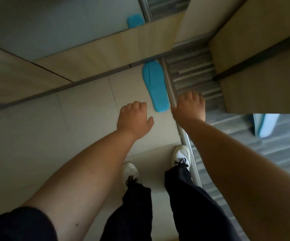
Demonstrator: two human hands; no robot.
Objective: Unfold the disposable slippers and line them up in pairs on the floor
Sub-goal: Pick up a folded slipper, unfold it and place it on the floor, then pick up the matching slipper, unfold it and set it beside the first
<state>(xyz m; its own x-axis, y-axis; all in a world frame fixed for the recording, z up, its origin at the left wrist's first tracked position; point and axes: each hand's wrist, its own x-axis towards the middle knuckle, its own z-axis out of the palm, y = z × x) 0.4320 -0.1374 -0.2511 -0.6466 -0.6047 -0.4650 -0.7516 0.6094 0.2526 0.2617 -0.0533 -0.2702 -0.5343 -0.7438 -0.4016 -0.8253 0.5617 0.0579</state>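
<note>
This looks like an entrance or threshold area inside a home or a hotel-type room. The floor changes here: pale large tiles (81, 119) meet grey striped wood-look flooring (198, 73) at a metal threshold strip (168, 80). Light wooden cabinet panels (106, 49) stand around, and a mirror surface (54, 20) reflects the floor. A blue disposable slipper (155, 84) lies flat on the tiles.

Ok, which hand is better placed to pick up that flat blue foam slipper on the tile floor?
Left hand, probably: it hovers empty beside the flat blue foam slipper's heel. The right hand is across the metal floor strip.
</note>
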